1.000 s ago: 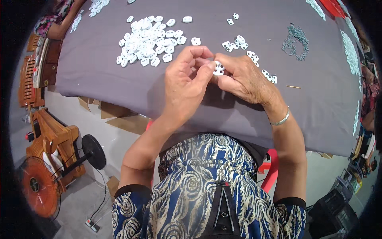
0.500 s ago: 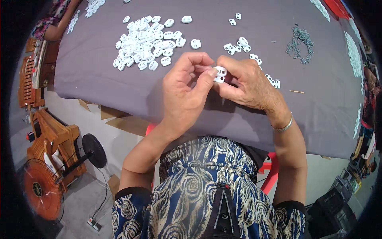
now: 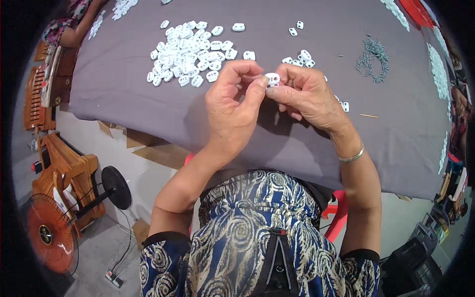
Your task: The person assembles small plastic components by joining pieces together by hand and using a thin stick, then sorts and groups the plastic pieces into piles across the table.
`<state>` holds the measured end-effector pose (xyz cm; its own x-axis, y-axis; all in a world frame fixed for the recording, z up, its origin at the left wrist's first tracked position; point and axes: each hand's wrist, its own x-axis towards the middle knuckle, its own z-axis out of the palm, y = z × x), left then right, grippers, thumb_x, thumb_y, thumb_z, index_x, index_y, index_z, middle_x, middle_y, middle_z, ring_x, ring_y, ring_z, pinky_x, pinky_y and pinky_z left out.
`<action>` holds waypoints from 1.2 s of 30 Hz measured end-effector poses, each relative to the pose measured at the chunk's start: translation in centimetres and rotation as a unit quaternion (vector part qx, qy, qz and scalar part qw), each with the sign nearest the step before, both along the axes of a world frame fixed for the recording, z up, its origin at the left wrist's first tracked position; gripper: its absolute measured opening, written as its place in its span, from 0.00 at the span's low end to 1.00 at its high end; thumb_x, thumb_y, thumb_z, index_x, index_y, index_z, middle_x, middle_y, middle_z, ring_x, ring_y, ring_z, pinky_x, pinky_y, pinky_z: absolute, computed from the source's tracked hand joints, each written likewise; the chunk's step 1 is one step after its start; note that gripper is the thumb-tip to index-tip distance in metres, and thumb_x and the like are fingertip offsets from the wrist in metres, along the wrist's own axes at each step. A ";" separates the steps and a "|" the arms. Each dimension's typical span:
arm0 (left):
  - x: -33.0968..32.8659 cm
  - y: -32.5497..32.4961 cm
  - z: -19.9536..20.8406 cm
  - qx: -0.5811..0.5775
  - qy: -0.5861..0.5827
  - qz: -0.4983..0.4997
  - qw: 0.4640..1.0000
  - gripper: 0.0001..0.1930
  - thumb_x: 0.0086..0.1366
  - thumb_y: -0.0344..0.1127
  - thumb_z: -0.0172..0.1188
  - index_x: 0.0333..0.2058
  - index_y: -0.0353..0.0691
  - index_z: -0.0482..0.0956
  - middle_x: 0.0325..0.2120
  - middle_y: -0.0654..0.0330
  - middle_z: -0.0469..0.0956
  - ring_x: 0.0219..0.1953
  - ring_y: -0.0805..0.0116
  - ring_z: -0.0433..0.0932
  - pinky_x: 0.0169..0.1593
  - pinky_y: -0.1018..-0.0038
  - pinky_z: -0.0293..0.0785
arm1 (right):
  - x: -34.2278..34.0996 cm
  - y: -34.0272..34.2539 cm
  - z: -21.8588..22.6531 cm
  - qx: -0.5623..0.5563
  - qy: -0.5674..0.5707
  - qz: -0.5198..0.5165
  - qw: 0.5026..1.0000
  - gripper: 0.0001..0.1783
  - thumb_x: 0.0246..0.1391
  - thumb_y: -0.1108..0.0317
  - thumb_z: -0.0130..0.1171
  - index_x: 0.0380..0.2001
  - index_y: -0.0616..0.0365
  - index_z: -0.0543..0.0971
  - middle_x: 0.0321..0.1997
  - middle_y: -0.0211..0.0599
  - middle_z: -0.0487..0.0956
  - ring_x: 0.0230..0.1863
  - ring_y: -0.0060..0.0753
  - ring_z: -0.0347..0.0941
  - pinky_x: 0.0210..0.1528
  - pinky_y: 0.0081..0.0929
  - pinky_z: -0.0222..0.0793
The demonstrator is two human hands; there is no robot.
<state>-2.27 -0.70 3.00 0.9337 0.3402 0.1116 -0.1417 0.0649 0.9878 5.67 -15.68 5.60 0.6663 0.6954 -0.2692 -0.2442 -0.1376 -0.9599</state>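
Between my two hands is a white plastic cord lock [image 3: 272, 77] with two holes, an oval shell with a smaller piece at its lower side. My left hand [image 3: 230, 104] pinches it from the left with thumb and fingertips. My right hand [image 3: 311, 94] closes on it from the right, its thumb against the lower piece. The fingers hide part of it. Left of the hands lies a heap of white oval shells [image 3: 185, 54]. Beyond the right hand sit smaller white two-hole pieces [image 3: 300, 63], partly covered by that hand.
A loose pile of small grey springs [image 3: 373, 59] lies at right on the grey cloth-covered table [image 3: 391, 148]. A thin orange-brown stick [image 3: 368, 116] rests nearer. More white pieces [image 3: 438, 69] line the right edge. At the far left another person's arm [image 3: 81, 29] reaches over the table.
My right thumb has moved up against the lower piece, and the right-hand fingers below have shifted. Shell and smaller piece now look closer together. The whole view has shifted slightly.
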 end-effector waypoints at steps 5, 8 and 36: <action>0.6 0.1 0.3 -0.032 0.017 0.013 0.999 0.06 0.67 0.25 0.56 0.42 0.35 0.74 0.34 0.63 0.76 0.33 0.79 0.76 0.37 0.83 0.72 | 0.1 -0.2 1.1 -0.091 0.020 0.040 0.995 0.12 0.56 0.63 0.63 0.22 0.55 0.74 0.15 0.22 0.72 0.14 0.09 0.61 0.14 0.13 0.53; 0.9 0.4 0.2 -0.040 0.025 0.010 0.999 0.06 0.66 0.25 0.57 0.41 0.35 0.74 0.32 0.63 0.77 0.32 0.78 0.77 0.35 0.83 0.71 | 0.1 -0.3 1.5 -0.145 -0.014 0.030 0.989 0.13 0.53 0.64 0.63 0.21 0.57 0.74 0.15 0.25 0.73 0.15 0.12 0.63 0.15 0.15 0.56; 0.3 -0.6 0.2 -0.034 0.065 -0.139 0.988 0.12 0.65 0.26 0.58 0.47 0.32 0.73 0.35 0.62 0.77 0.36 0.79 0.75 0.36 0.84 0.70 | -2.6 -2.6 -0.5 -0.053 -0.116 -0.113 0.985 0.08 0.61 0.65 0.55 0.33 0.57 0.75 0.24 0.20 0.71 0.20 0.08 0.60 0.18 0.12 0.54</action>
<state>-1.99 -1.26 3.22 0.9970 0.0710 -0.0304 0.0195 0.1492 0.9886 3.07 -18.30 5.14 0.8532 0.4982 -0.1546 -0.0566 -0.2062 -0.9769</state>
